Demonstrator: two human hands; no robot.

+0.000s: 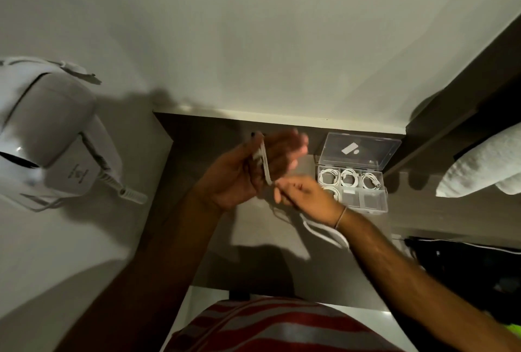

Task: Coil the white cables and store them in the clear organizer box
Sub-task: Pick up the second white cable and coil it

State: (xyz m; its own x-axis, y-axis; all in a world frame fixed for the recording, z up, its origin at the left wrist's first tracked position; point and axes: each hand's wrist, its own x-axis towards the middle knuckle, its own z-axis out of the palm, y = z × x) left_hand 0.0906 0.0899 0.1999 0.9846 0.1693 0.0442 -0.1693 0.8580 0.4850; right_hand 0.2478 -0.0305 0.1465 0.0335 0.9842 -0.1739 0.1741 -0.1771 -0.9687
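We hold left hand [242, 174] flat as a spool for the white cable [265, 163], right hand [306, 195] pinching slack to wind it, organizer box [372, 200] open at the far-right corner of the tabletop [251, 239].

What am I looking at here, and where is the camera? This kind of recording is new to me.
No machine here: the single picture comes from a camera worn on a person's head, looking down at their two bare hands above a dark counter. The left hand is held up with straight fingers, and a white cable runs across its palm. The right hand pinches that cable lower down; the loose rest trails down below the wrist. Right of the hands sits the clear organizer box, lid open, with four coiled cables already in its compartments. A white wall-mounted appliance is at the left, a white towel at the right.
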